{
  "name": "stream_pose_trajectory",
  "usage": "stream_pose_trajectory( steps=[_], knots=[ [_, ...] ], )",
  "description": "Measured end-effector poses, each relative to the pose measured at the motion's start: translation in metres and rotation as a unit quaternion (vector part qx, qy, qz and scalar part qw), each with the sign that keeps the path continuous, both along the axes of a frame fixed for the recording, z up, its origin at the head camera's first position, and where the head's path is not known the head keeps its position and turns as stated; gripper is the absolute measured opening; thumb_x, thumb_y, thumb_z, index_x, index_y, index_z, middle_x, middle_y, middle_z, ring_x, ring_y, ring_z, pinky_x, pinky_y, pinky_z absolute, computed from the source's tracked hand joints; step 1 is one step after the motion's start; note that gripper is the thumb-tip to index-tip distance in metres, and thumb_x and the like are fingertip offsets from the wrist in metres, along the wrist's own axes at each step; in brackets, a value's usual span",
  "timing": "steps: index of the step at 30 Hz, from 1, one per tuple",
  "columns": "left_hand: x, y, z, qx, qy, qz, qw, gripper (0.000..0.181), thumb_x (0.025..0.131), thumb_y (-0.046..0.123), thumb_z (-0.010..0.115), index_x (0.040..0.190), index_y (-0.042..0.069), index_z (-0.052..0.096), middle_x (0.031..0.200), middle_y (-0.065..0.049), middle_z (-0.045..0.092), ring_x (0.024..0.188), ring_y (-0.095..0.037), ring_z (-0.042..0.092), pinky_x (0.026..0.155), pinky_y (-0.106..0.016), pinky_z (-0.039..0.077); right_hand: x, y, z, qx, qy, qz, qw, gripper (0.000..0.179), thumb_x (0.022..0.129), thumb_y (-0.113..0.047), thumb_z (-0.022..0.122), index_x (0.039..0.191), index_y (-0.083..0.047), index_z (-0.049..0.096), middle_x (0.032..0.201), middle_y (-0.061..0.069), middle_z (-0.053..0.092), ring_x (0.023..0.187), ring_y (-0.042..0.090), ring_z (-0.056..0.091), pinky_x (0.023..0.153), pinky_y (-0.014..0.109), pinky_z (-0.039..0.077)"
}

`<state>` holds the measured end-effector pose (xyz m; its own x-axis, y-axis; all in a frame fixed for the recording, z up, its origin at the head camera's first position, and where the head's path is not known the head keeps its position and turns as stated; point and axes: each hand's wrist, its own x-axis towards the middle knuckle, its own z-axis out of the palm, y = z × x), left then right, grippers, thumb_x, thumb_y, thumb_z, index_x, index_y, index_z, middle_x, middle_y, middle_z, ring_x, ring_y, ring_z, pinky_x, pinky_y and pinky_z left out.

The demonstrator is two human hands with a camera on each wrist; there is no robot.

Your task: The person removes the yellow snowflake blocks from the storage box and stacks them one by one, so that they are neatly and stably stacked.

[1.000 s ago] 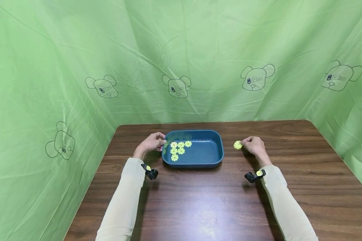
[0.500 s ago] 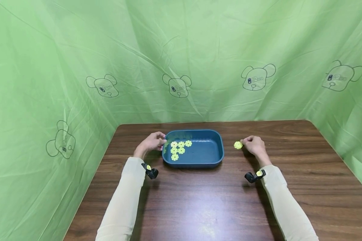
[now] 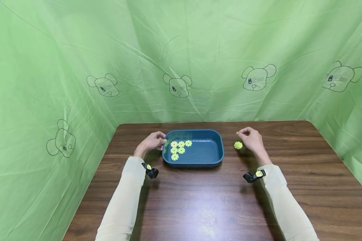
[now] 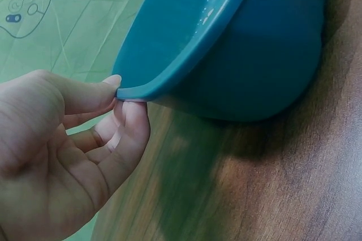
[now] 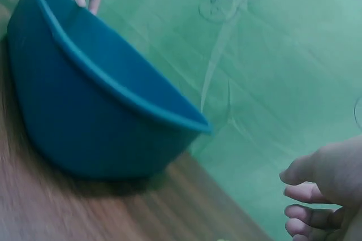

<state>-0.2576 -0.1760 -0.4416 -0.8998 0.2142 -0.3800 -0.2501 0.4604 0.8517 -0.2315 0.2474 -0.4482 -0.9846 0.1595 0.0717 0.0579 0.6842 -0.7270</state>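
Note:
A dark blue rectangular plastic tub point(image 3: 202, 154) stands near the far edge of the table. My left hand point(image 4: 62, 145) pinches the tub's left rim, thumb above and curled fingers beneath, as the left wrist view shows. Inside the tub, several yellow flower-shaped pieces point(image 3: 181, 150) lie grouped toward the left end. Another yellow flower-shaped piece point(image 3: 238, 145) lies on the table right of the tub; whether it is one or a stack cannot be told. My right hand point(image 3: 251, 139) hovers just behind and above it, fingers loosely bent, thumb apart from them, nothing seen between them.
The brown wood-grain table point(image 3: 193, 201) ends at the back against a green cloth point(image 3: 211, 93) printed with bear heads. Green cloth also rises along the left and right sides. Each wrist carries a small black camera point(image 3: 150, 171).
My right hand has let go of the yellow flower-shaped piece and risen slightly back from it, leaving it on the table. My left hand and the tub have stayed put.

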Motion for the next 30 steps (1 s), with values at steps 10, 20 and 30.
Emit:
stream_pose_trajectory(
  steps=[10, 20, 30],
  knots=[
    [0.0, -0.001, -0.001, 0.002, 0.002, -0.002, 1.0, 0.033, 0.098, 0.009, 0.052, 0.128, -0.001, 0.043, 0.095, -0.015, 0.051, 0.069, -0.016, 0.054, 0.087, -0.049, 0.053, -0.002, -0.03, 0.012, -0.02, 0.045, 0.033, 0.9983, 0.028, 0.089, -0.029, 0.066, 0.102, -0.005, 0.064, 0.095, 0.015, 0.065, 0.085, 0.023, 0.056, 0.074, 0.03, 0.042],
    [0.001, -0.001, 0.001, 0.004, 0.001, -0.008, 1.0, 0.037, 0.098, 0.01, 0.052, 0.132, -0.002, 0.042, 0.095, -0.014, 0.05, 0.071, -0.018, 0.054, 0.08, -0.042, 0.055, -0.005, -0.059, 0.016, -0.035, 0.049, 0.063, 0.9962, 0.029, 0.088, -0.028, 0.069, 0.104, -0.004, 0.063, 0.098, 0.013, 0.065, 0.09, 0.025, 0.059, 0.076, 0.03, 0.045],
    [0.001, 0.0, 0.001, 0.002, 0.006, -0.006, 1.0, 0.035, 0.098, 0.01, 0.052, 0.13, -0.002, 0.043, 0.095, -0.013, 0.049, 0.071, -0.017, 0.054, 0.084, -0.046, 0.054, -0.005, -0.095, 0.022, -0.034, 0.046, 0.108, 0.9925, 0.03, 0.087, -0.026, 0.07, 0.105, -0.004, 0.063, 0.102, 0.014, 0.065, 0.089, 0.026, 0.059, 0.077, 0.034, 0.046]
  ],
)
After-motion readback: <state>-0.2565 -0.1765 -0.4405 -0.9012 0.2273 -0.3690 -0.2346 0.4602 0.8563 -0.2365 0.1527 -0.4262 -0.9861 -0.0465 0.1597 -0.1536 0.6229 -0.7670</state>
